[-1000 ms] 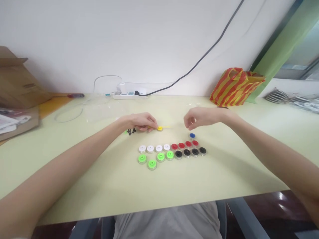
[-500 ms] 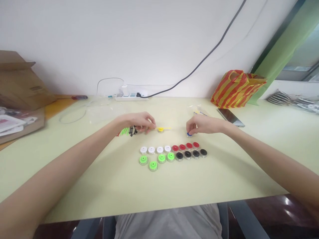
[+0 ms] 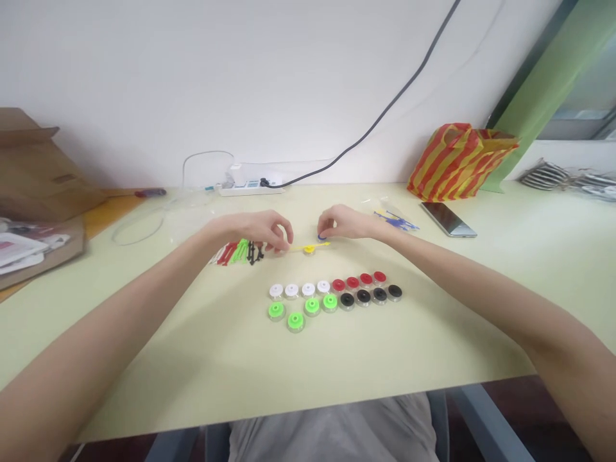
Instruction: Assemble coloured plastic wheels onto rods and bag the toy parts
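My left hand (image 3: 272, 232) is closed with its fingertips at the left end of a thin yellow plastic stick (image 3: 321, 244). The stick lies across a small yellow disc (image 3: 308, 251) with a clear rim. Just behind the stick's right part, my right hand (image 3: 339, 222) pinches a blue disc (image 3: 321, 238), mostly covered by the fingers. Nearer to me are rows of similar discs: white (image 3: 291, 291), red (image 3: 353, 282), bright green (image 3: 312, 306) and black (image 3: 363, 296). One green disc (image 3: 296, 321) sits forward of its row.
Left of my left hand lie white, red, green (image 3: 239, 251) and black sticks (image 3: 255, 252). Blue sticks (image 3: 398, 221) with some yellow lie behind my right forearm, near a phone (image 3: 448, 219). A striped bag (image 3: 459, 163), power strip (image 3: 251, 187) and cardboard box (image 3: 43, 170) stand behind.
My right hand took hold of the blue disc and carried it left, from right of the rows to beside the yellow stick. My left hand has stayed near the stick's left end.
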Action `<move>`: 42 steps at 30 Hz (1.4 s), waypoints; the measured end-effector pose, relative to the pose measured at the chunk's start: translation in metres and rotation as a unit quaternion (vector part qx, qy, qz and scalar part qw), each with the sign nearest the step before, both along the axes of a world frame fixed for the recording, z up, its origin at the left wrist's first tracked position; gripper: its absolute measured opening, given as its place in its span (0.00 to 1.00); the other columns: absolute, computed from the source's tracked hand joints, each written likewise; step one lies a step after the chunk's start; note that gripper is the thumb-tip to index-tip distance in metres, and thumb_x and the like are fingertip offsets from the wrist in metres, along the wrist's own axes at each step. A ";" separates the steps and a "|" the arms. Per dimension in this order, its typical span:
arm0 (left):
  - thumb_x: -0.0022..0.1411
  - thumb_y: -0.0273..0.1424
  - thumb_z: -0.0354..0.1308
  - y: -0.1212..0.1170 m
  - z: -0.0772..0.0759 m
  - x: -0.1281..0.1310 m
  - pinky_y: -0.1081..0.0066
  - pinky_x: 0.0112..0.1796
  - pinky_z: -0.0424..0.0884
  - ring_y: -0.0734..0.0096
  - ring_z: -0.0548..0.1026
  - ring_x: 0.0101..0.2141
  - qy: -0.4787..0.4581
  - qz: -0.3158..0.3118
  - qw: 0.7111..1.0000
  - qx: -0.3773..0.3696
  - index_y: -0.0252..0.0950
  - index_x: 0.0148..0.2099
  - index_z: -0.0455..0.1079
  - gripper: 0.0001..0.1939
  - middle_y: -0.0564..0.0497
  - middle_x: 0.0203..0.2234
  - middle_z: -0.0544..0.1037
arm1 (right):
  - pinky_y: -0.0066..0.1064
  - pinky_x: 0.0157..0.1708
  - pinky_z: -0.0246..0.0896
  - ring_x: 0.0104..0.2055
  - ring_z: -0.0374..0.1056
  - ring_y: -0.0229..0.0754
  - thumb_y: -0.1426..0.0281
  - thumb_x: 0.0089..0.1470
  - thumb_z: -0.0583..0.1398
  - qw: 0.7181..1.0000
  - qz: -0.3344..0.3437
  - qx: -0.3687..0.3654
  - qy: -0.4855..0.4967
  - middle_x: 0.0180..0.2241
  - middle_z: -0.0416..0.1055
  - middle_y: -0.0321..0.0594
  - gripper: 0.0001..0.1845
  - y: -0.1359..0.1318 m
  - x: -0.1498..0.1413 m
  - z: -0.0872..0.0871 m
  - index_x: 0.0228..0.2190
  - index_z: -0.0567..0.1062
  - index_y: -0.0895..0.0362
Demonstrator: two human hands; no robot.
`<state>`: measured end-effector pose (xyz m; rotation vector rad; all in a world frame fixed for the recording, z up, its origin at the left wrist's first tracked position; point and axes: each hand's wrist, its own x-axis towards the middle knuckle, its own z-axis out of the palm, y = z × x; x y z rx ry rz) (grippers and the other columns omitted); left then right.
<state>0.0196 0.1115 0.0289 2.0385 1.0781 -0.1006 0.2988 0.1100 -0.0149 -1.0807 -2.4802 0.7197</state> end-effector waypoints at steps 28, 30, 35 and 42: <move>0.66 0.31 0.51 -0.065 -0.043 -0.068 0.68 0.33 0.61 0.63 0.76 0.32 0.027 0.274 0.832 0.481 0.41 0.50 0.73 0.14 0.52 0.30 0.79 | 0.29 0.33 0.55 0.34 0.68 0.40 0.82 0.50 0.67 0.970 0.141 0.136 -0.143 0.36 0.79 0.41 0.12 0.018 -0.149 0.021 0.38 0.83 0.60; 0.66 0.31 0.51 -0.066 -0.047 -0.065 0.67 0.33 0.62 0.62 0.76 0.31 0.015 0.271 0.834 0.480 0.41 0.51 0.73 0.14 0.53 0.29 0.79 | 0.29 0.32 0.54 0.34 0.68 0.40 0.82 0.50 0.67 0.968 0.133 0.148 -0.155 0.37 0.80 0.41 0.13 0.018 -0.154 0.019 0.38 0.84 0.59; 0.68 0.32 0.51 -0.064 -0.056 -0.060 0.66 0.33 0.62 0.61 0.77 0.32 0.017 0.256 0.840 0.478 0.41 0.51 0.74 0.14 0.52 0.29 0.79 | 0.28 0.32 0.55 0.34 0.69 0.40 0.83 0.52 0.65 0.971 0.121 0.153 -0.140 0.35 0.80 0.42 0.10 0.025 -0.145 0.021 0.34 0.84 0.61; 0.67 0.32 0.50 -0.064 -0.060 -0.058 0.67 0.32 0.62 0.61 0.75 0.29 0.011 0.251 0.847 0.469 0.40 0.50 0.74 0.14 0.51 0.27 0.77 | 0.28 0.34 0.58 0.33 0.70 0.39 0.82 0.51 0.67 0.972 0.154 0.137 -0.110 0.32 0.79 0.41 0.09 0.037 -0.138 0.021 0.33 0.85 0.61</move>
